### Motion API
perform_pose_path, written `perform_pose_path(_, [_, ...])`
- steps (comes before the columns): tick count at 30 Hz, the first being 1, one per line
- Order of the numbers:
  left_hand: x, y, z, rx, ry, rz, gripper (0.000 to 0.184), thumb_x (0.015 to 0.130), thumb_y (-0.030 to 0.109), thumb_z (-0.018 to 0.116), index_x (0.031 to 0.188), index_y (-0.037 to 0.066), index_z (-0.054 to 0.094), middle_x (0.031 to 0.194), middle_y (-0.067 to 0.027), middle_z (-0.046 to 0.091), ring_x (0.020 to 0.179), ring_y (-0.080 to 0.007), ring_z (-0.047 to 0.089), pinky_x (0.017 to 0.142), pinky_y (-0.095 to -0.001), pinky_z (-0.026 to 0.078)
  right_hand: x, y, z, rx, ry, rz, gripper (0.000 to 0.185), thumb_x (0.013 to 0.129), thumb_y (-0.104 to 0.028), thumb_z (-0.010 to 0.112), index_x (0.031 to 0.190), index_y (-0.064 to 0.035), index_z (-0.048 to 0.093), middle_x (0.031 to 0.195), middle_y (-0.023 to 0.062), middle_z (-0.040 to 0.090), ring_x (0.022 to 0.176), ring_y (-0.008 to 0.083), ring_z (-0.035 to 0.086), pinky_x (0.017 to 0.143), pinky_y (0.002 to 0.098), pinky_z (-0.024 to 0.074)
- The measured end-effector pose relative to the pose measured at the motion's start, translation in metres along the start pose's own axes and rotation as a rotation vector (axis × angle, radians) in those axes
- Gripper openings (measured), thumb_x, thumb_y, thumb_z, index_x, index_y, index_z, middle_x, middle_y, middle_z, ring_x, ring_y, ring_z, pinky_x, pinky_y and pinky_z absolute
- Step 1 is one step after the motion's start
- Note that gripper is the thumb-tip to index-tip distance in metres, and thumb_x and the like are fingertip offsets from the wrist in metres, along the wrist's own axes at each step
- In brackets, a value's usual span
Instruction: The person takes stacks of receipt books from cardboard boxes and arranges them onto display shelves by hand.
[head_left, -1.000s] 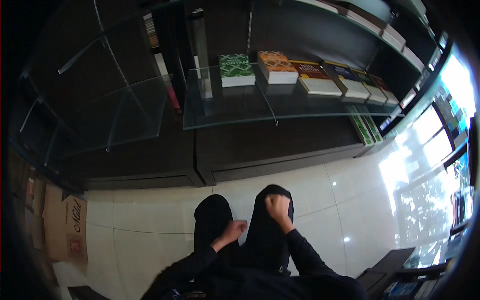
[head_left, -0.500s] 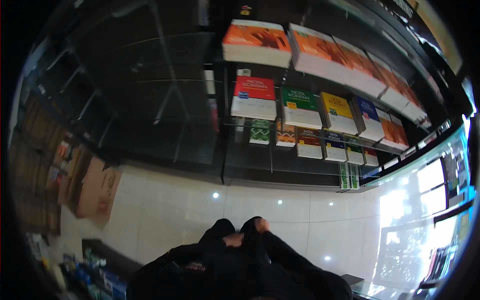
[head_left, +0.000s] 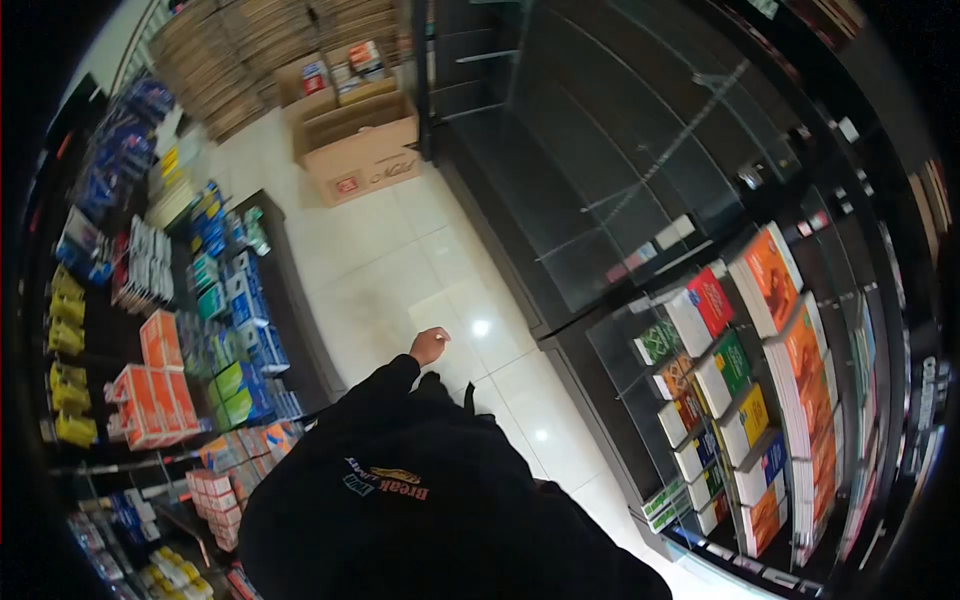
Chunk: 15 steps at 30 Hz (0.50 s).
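Head view shows the left hand (head_left: 430,346) with fingers loosely curled above the tiled floor (head_left: 375,262), an open cardboard box (head_left: 358,160) well ahead and paper pads (head_left: 731,362) shelved rightward; the right hand's state cannot be told.

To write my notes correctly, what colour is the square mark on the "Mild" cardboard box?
The square mark is red; it shows best in the head view.

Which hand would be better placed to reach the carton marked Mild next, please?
Probably the left hand: it is out in front, towards the carton, while the right hand is out of view.
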<state>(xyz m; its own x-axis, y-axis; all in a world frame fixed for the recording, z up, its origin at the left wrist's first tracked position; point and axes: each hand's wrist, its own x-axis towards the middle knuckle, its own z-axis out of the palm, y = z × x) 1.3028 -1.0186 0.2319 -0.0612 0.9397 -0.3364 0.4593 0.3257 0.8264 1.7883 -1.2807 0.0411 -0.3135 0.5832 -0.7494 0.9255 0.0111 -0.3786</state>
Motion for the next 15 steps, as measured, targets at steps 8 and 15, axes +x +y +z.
perform_pose_path(8, [-0.123,-0.253,-0.033,0.855,-0.22,-0.104,0.021,0.078,0.022,0.059,0.086,0.007,0.073,0.09,-0.0182,0.069,0.09,-0.0364,0.065,0.077,-0.0476,0.053,0.108,-0.04,-0.142,0.298,0.51,-0.269,0.028,0.09,-0.024,0.054,0.093,0.0018,0.065,0.071,0.0145,0.068,0.054,0.0231,0.066,0.049,0.0345,0.0527])
perform_pose_path(15, [-0.198,-0.293,-0.07,0.171,0.001,-0.801,0.039,0.074,0.036,0.062,0.091,0.003,0.072,0.098,-0.025,0.068,0.097,-0.0377,0.066,0.08,-0.0464,0.053,0.177,-0.241,-0.267,0.642,0.353,0.032,0.027,0.09,-0.021,0.057,0.098,0.0024,0.067,0.078,0.015,0.07,0.063,0.0223,0.069,0.056,0.034,0.0545])
